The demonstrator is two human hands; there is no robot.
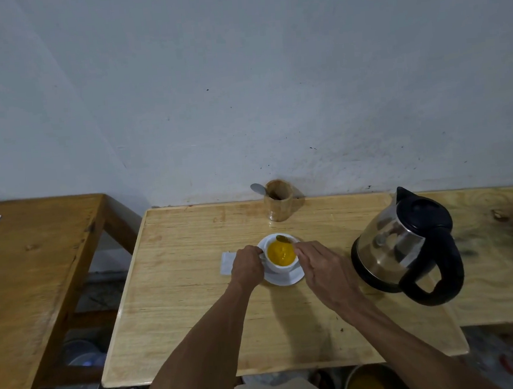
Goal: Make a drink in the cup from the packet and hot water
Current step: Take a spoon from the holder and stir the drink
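Observation:
A white cup (281, 266) full of bright yellow drink stands on a white saucer (286, 278) in the middle of the light wooden table (197, 321). My left hand (247, 266) grips the cup at its left side, where the handle is hidden. My right hand (324, 267) pinches a spoon (283, 239) whose bowl rests at the cup's far rim, above the liquid. A white packet (226, 262) lies flat just left of the cup, partly under my left hand. A steel kettle (406, 245) with a black lid and handle stands to the right.
A wooden holder (278, 200) with another spoon stands at the back edge by the wall. A darker wooden table (34, 273) is on the left, across a gap. Bowls and containers sit on the floor below.

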